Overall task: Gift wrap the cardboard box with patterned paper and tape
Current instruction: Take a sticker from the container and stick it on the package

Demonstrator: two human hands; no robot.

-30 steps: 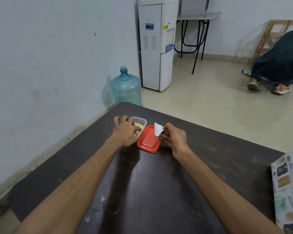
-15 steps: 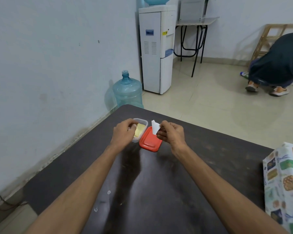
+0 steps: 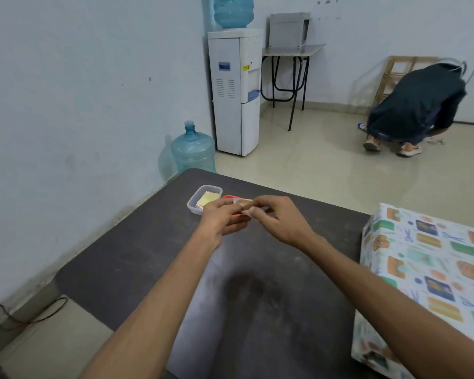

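A box wrapped in patterned paper [image 3: 427, 272] stands on the dark table [image 3: 257, 296] at the right edge. Near the table's far end, my left hand [image 3: 222, 217] and my right hand [image 3: 277, 217] meet and pinch a small pale piece of tape or paper [image 3: 244, 205] between their fingertips. Just behind the left hand sits a small clear container [image 3: 203, 199] with yellowish pieces inside. Its red lid [image 3: 229, 197] is mostly hidden behind my fingers.
A white wall runs along the table's left side. On the floor beyond stand a blue water jug [image 3: 193, 150] and a white water dispenser [image 3: 234, 91]. A person in dark clothes [image 3: 413, 105] crouches at the back right. Cables [image 3: 25, 315] lie on the floor at the left.
My left hand left the container and came over to the right hand; both now pinch the small piece together. The view shifted, bringing more of the wrapped box into sight.
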